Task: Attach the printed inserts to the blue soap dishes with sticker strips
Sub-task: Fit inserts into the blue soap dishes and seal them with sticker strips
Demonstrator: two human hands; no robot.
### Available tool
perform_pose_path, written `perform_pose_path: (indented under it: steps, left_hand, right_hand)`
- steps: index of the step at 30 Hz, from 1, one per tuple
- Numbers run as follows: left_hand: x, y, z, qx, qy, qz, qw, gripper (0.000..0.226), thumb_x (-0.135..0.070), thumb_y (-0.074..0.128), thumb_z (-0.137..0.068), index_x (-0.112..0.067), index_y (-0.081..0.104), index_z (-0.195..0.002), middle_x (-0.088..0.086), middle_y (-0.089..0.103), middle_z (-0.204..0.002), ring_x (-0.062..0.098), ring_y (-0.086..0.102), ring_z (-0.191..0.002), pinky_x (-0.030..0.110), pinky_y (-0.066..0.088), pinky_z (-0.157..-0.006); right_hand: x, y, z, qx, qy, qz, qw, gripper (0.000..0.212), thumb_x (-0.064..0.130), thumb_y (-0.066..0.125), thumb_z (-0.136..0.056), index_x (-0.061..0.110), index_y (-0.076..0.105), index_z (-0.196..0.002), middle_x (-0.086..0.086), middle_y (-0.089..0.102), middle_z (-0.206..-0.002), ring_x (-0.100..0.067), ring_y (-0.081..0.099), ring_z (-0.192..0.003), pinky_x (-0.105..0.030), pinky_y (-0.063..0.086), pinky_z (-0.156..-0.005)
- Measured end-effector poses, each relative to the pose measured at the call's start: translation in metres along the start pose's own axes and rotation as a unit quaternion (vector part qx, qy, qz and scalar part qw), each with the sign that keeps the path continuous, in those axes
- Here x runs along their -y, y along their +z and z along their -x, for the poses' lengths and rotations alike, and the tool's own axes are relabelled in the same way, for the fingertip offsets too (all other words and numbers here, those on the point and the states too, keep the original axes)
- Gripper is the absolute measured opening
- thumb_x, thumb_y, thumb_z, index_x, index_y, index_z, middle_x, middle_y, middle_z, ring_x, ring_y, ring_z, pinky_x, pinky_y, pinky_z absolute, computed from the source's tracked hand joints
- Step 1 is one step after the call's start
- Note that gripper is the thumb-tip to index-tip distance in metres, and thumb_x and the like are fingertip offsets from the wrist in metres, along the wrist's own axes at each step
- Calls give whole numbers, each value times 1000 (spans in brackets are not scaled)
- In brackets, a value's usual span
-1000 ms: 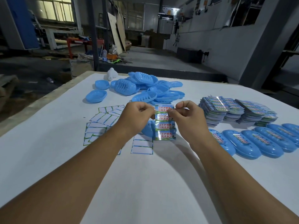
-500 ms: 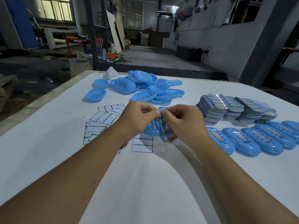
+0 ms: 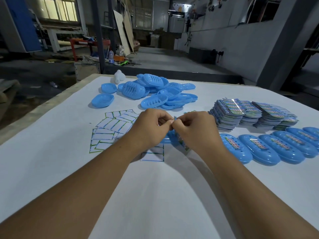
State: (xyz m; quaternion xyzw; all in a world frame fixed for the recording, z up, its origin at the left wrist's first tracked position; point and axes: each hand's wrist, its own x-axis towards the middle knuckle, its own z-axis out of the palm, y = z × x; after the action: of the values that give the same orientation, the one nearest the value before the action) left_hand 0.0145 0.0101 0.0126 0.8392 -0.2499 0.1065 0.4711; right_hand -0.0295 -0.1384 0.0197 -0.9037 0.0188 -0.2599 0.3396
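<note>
My left hand (image 3: 150, 129) and my right hand (image 3: 196, 130) meet fingertip to fingertip above the table, both pinching the top edge of a printed sticker strip (image 3: 180, 141) that hangs edge-on between them. A blue soap dish (image 3: 168, 139) lies just beneath the hands, mostly hidden. To the right, a row of several blue soap dishes (image 3: 269, 150) carries printed inserts on top. Stacks of printed inserts (image 3: 241, 114) stand behind that row. A heap of loose blue soap dishes (image 3: 155, 91) lies at the far side.
White backing sheets with green-blue borders (image 3: 110, 130) are scattered left of my hands, one more (image 3: 152, 155) under my wrists. A small white object (image 3: 119, 77) sits near the table's (image 3: 51, 166) far edge. The left edge drops off to the workshop floor.
The sticker strip was held flat and facing me; it has since turned edge-on. My hands have drawn together until the fingertips touch, and they have stayed there since half a second ago.
</note>
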Motion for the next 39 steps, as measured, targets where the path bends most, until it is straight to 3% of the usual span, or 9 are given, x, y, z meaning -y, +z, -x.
perform_pose_path:
  steps: [6,14,17,21,25,28,30,34,39]
  left_hand:
    - [1,5,0,-17,-1,-26,1000,7,-19,71,-90,-23,76,-88,-14,71,-77,1,64,-74,16,51,-69]
    - [4,5,-1,-51,-23,-17,998,11,-26,69,-88,-24,73,-78,-12,71,-71,2,64,-70,19,51,-65]
    - [6,4,-2,-51,-24,-9,998,11,-26,69,-89,-22,73,-79,-11,72,-71,2,65,-70,20,53,-66]
    - [7,5,-3,-45,-26,-3,999,11,-27,69,-89,-23,73,-79,-13,72,-71,1,65,-70,19,53,-64]
    - [9,3,-3,-69,-71,26,995,12,-28,68,-83,-22,72,-74,-9,71,-69,9,66,-70,30,56,-65]
    - [12,-4,-6,-84,-104,23,991,16,-30,64,-80,-18,69,-70,-4,70,-66,15,63,-64,34,53,-62]
    - [15,-10,-8,-99,-121,-8,988,21,-31,62,-82,-15,65,-68,-3,65,-60,13,56,-58,29,47,-57]
    - [22,-21,-11,-115,-154,-112,975,33,-36,55,-88,-16,55,-62,0,60,-60,18,57,-62,29,38,-52]
    - [34,-43,-16,-107,-190,-345,913,40,-49,41,-95,-14,59,-86,4,61,-78,25,60,-79,34,47,-64]
  right_hand:
    - [1,3,-3,-2,-20,51,998,31,26,59,-81,5,61,-58,-12,58,-52,-32,58,-60,-38,49,-56]
    - [-6,-1,-7,-14,25,-28,999,32,25,58,-80,-2,59,-62,-21,50,-57,-14,32,-52,-31,34,-48]
    - [-7,-1,-7,16,39,-78,996,33,30,59,-81,0,68,-71,-23,62,-69,-12,42,-56,-35,46,-51]
    - [-7,1,-6,17,17,-58,998,28,32,64,-86,10,74,-72,-17,66,-70,-9,44,-57,-28,42,-52]
    - [-10,-3,-10,21,58,-95,994,32,24,57,-82,-4,68,-74,-29,65,-77,-19,49,-58,-50,56,-56]
    - [-14,-9,-12,16,96,-142,985,27,20,60,-82,6,71,-62,-13,69,-64,-17,58,-55,-33,47,-40]
    - [-15,-12,-12,11,117,-176,977,30,18,64,-83,12,70,-54,-2,69,-57,-10,60,-51,-21,43,-40]
    - [-16,-14,-11,12,134,-200,970,31,16,64,-83,15,69,-53,3,66,-54,-6,58,-47,-17,41,-40]
    - [-15,-14,-10,8,145,-194,970,27,18,63,-83,12,71,-58,5,66,-54,-5,59,-47,-18,41,-39]
